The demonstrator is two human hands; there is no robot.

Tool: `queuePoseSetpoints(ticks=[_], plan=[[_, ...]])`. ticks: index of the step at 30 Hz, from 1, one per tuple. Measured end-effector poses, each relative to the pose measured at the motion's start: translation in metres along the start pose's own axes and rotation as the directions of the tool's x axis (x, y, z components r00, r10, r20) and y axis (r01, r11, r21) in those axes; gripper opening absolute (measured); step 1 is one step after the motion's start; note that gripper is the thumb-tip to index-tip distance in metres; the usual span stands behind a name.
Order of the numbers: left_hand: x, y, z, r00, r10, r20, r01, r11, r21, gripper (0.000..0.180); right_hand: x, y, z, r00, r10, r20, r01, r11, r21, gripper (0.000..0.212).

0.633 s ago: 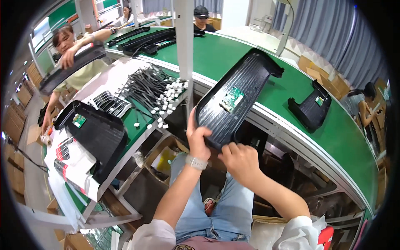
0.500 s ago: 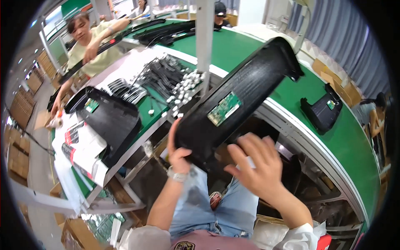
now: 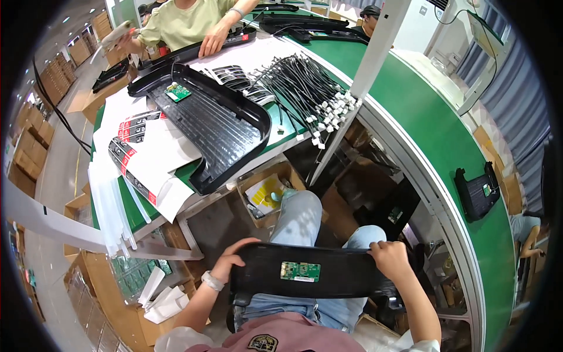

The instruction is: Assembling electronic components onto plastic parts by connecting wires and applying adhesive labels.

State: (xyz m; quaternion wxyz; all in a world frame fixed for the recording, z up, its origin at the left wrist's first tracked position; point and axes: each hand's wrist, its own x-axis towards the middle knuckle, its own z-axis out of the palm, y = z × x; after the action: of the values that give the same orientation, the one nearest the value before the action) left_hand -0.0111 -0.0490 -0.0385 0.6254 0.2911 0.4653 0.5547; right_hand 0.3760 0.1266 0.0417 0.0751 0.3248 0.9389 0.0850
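Note:
Across my lap lies a long black plastic housing (image 3: 252,276) with a green circuit board (image 3: 300,271) fixed near its middle. My left hand (image 3: 227,262) grips the housing's left end, fingers on its edge and thumb over the face. At the other end, my right hand (image 3: 389,258) is closed on the upper right edge. A second black housing (image 3: 217,120), bearing a small green board (image 3: 177,91), rests on the table ahead to the left. Beside it lie black cables with white connectors (image 3: 305,88).
Sheets of black and red labels (image 3: 132,146) and white strips (image 3: 111,199) lie at the table's left. A co-worker's hand (image 3: 216,38) rests on a long black part. Right of me runs a green conveyor (image 3: 434,129) carrying another housing (image 3: 478,190). A metal post (image 3: 375,53) stands between.
The housing has come down from above the conveyor edge to my lap and now lies level. My right hand, apart from it before, has taken hold of its right end. My view has shifted left.

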Motion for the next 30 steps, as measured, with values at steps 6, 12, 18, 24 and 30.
queuePoseSetpoints(ticks=[6, 12, 18, 24, 30], plan=[[0.010, -0.014, -0.012, 0.959, 0.282, 0.023, -0.201, 0.622, 0.757, 0.036, 0.101, -0.035, -0.068, 0.941, -0.219, -0.256, 0.323, 0.805, 0.498, 0.026], [-0.048, 0.079, 0.026, 0.716, 0.697, 0.033, -0.216, 0.177, 0.960, 0.024, 0.195, -0.129, -0.173, 0.582, -0.277, -0.765, 0.759, 0.523, 0.388, 0.020], [-0.080, 0.119, -0.002, 0.207, 0.920, -0.333, -0.103, 0.359, 0.927, 0.023, 0.239, -0.269, -0.211, 0.501, -0.335, -0.798, 0.701, 0.698, 0.146, 0.036], [-0.089, 0.143, -0.010, 0.216, 0.832, -0.511, -0.430, 0.551, 0.715, 0.025, 0.309, -0.317, -0.183, 0.819, -0.221, -0.529, 0.409, 0.872, 0.270, 0.036], [-0.083, 0.168, -0.022, 0.200, 0.772, -0.604, -0.488, 0.613, 0.622, 0.027, 0.296, -0.305, -0.196, 0.692, -0.039, -0.721, 0.563, 0.654, 0.505, 0.036]])
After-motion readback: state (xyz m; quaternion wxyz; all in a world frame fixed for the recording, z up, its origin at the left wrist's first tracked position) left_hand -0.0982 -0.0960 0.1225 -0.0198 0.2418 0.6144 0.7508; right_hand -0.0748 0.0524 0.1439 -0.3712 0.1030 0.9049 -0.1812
